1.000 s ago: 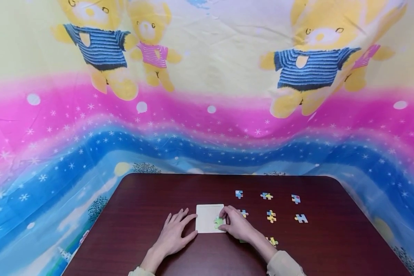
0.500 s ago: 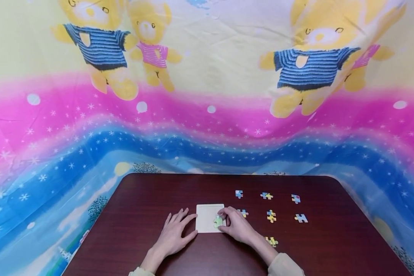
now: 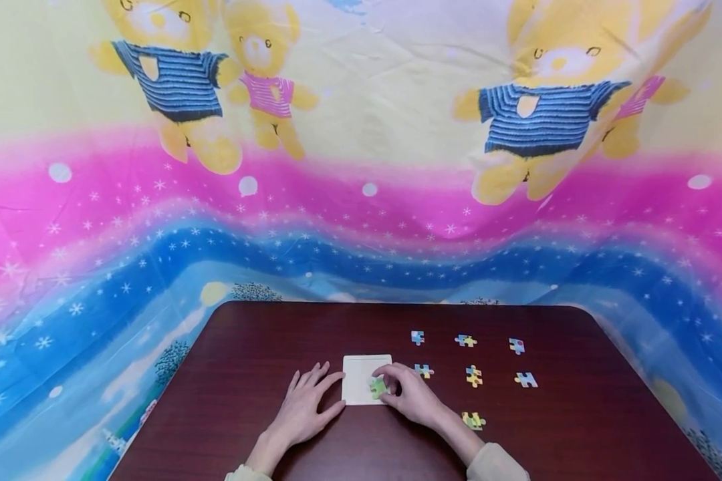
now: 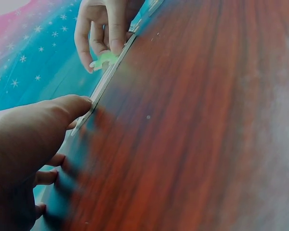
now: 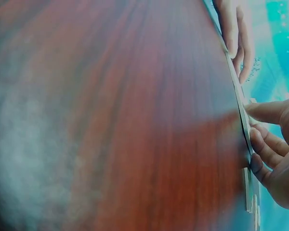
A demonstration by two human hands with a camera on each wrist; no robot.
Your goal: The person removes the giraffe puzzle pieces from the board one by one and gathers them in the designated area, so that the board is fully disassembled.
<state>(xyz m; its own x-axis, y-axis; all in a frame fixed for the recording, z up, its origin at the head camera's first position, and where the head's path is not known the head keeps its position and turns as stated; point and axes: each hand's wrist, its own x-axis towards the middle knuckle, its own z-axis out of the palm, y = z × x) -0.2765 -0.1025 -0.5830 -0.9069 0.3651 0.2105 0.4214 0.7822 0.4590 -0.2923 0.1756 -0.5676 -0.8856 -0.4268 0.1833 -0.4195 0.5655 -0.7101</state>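
A square white puzzle tray (image 3: 361, 374) lies on the table in the head view. My left hand (image 3: 303, 404) rests at its left side, thumb and index finger spread and touching the edge, the other fingers extended on the tabletop. My right hand (image 3: 413, 394) pinches a green jigsaw piece (image 3: 377, 388) between thumb and fingers over the tray's right part. In the left wrist view that green piece (image 4: 105, 59) appears tilted at the tray's rim (image 4: 102, 86). The right wrist view shows the tray edge-on, with the piece mostly hidden.
To the right, several loose jigsaw pieces lie in rough rows, including a blue one (image 3: 418, 337), a yellow one (image 3: 473, 376) and a yellow-green one (image 3: 473, 420) beside the right forearm. A dark wooden table (image 3: 265, 341) stands before a printed bear curtain (image 3: 361, 220).
My right hand has shifted slightly left with the green jigsaw piece, further over the tray. A bit of green that showed under the right wrist is now hidden. The left hand stays put.
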